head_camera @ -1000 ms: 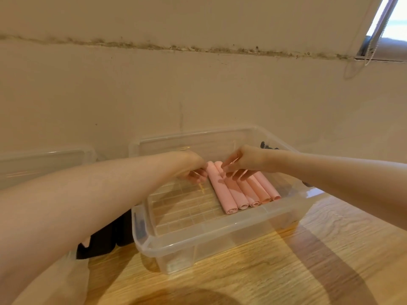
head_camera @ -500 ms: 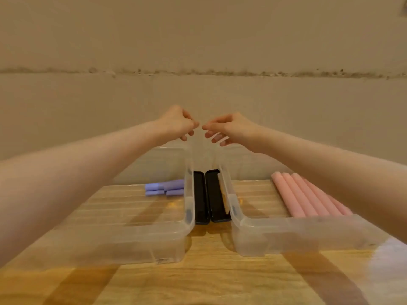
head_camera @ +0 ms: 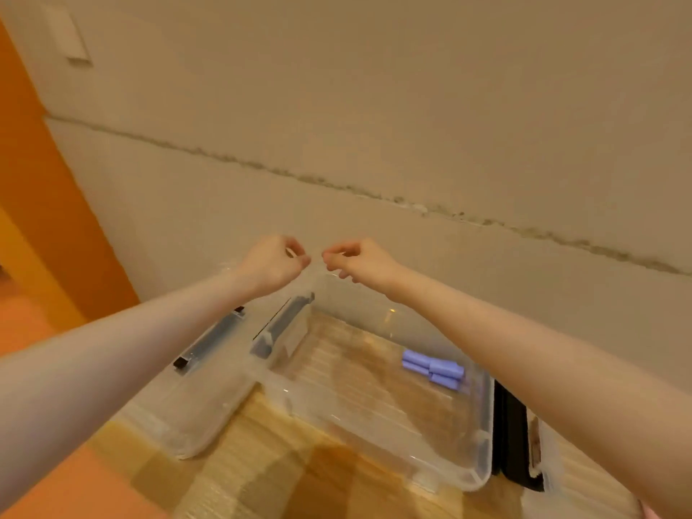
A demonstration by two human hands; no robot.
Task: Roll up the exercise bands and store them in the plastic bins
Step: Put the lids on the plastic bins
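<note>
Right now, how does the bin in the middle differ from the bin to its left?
The middle bin holds a few purple rolled bands near its right wall; the left bin shows nothing inside. The middle bin is seen whole, while the left bin is partly hidden behind the left forearm. Both are clear plastic with dark side latches and sit side by side on the wooden table.

Both forearms extend forward and converge above the clear bin (head_camera: 483,436). The left hand (head_camera: 271,262) and right hand (head_camera: 361,260) are raised over the bin's far rim, fingers curled, fingertips nearly meeting; whether anything is held cannot be told.
</note>
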